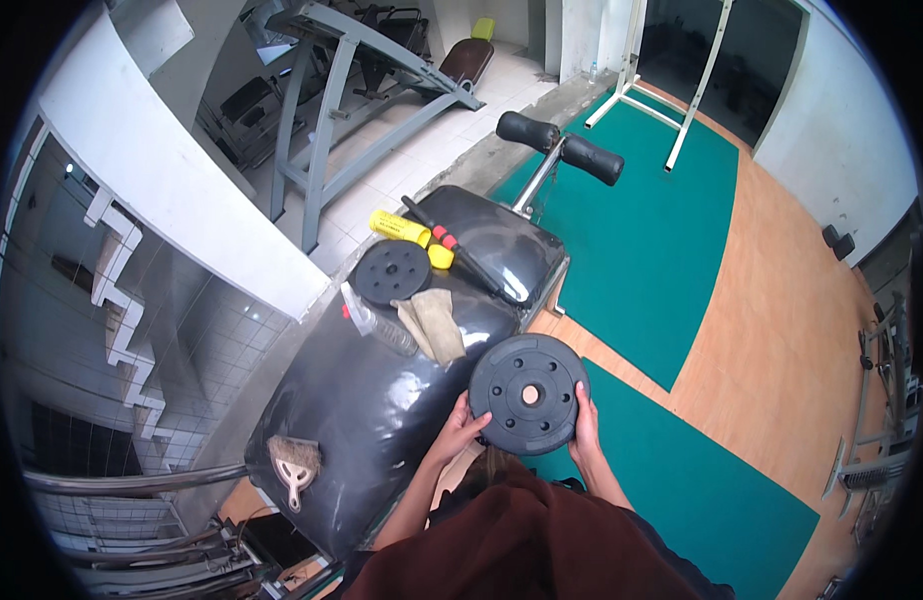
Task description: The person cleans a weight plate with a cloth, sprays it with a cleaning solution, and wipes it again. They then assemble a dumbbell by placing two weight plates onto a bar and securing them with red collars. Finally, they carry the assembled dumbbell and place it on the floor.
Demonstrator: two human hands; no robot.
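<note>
A round black weight plate [507, 385] with a centre hole and a ring of small holes is held up in front of me. My left hand [460, 430] grips its lower left rim, thumb on the face. On the right rim, my right hand [586, 428] is closed round the edge. A second black weight plate [380, 283] lies on the black padded bench [352, 400] to the left. Beside it are a beige cloth [432, 325], a clear spray bottle [382, 328], a yellow canister [399, 228] and a black rod with red bands [452, 243].
A wide brush [295, 468] lies on the bench's near left end. Padded rollers [562, 145] stick out at its far end. Green mats [642, 250] cover part of the wood-look floor [782, 300]. A grey metal frame [327, 130] stands far left, a white rack [672, 110] at the back.
</note>
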